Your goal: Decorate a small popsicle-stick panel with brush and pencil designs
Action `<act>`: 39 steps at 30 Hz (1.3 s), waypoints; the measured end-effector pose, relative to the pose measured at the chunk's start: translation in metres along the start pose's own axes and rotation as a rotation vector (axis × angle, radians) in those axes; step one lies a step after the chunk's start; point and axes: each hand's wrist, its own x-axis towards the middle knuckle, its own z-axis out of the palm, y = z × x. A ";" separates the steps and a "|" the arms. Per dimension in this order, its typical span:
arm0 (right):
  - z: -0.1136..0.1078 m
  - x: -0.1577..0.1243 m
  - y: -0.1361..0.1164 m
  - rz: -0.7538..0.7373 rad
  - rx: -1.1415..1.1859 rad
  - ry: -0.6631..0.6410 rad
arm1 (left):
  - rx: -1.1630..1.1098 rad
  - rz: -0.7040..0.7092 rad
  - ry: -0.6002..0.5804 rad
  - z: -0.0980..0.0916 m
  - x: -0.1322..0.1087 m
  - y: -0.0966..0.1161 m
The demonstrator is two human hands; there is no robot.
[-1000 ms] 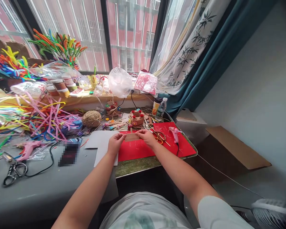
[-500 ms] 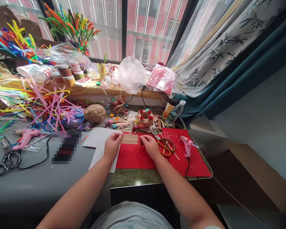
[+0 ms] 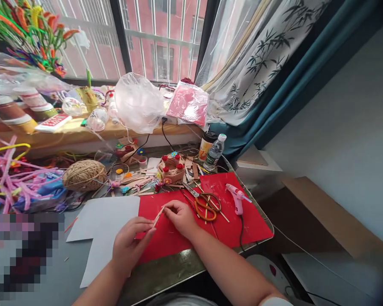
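Observation:
A small panel of wooden craft sticks (image 3: 158,216) is held nearly edge-on above a red sheet (image 3: 178,238). My left hand (image 3: 130,240) pinches its near end between thumb and fingers. At its far end, the fingertips of my right hand (image 3: 180,216) are closed on it. Orange-handled scissors (image 3: 207,207) lie to the right of my right hand, among thin sticks. Farther right rests a pink glue gun (image 3: 237,197). Behind the hands stands a round wooden-stick box (image 3: 171,168) trimmed with red flowers.
White paper (image 3: 105,223) lies left of the red sheet. A twine ball (image 3: 84,175) and loose craft sticks (image 3: 137,182) sit farther back. A water bottle (image 3: 215,153) and a cup (image 3: 207,146) stand at the back right. The glue gun's cord (image 3: 241,233) crosses the table edge.
The stick panel has turned from facing me to nearly edge-on, and both hands have come closer together and lower. The view has swung to the right.

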 end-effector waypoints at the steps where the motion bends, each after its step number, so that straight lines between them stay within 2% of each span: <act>1: -0.001 0.000 0.000 -0.013 -0.014 0.015 | 0.014 0.025 -0.006 0.000 0.000 0.001; 7: -0.011 0.001 -0.002 -0.053 -0.110 0.114 | 0.041 0.005 -0.053 0.000 0.005 0.001; 12: -0.015 -0.002 -0.004 -0.073 -0.128 0.070 | -0.020 -0.109 0.006 0.000 0.000 -0.007; 15: -0.015 -0.004 -0.007 -0.089 -0.187 0.042 | -0.022 -0.209 0.070 0.003 -0.001 -0.009; 17: -0.016 -0.004 -0.008 -0.096 -0.192 0.047 | -0.013 -0.296 0.154 0.005 0.001 -0.008; 21: -0.019 -0.006 -0.010 -0.118 -0.079 0.061 | -0.033 -0.480 0.298 0.006 0.009 -0.004; 23: -0.019 -0.009 -0.011 -0.142 -0.013 -0.012 | -0.073 -0.545 0.292 0.006 0.011 -0.003; 26: -0.017 -0.013 -0.010 -0.169 -0.047 -0.112 | -0.149 -0.577 0.256 0.009 0.012 -0.004; 29: -0.015 -0.014 -0.008 -0.121 -0.051 -0.077 | -0.195 -0.587 0.231 0.012 0.011 -0.007; 34: -0.016 -0.010 -0.004 0.062 0.090 0.037 | -0.250 -0.650 0.210 0.016 0.012 -0.013; 39: -0.017 -0.010 -0.003 0.112 0.116 0.075 | -0.290 -0.677 0.185 0.014 0.012 -0.013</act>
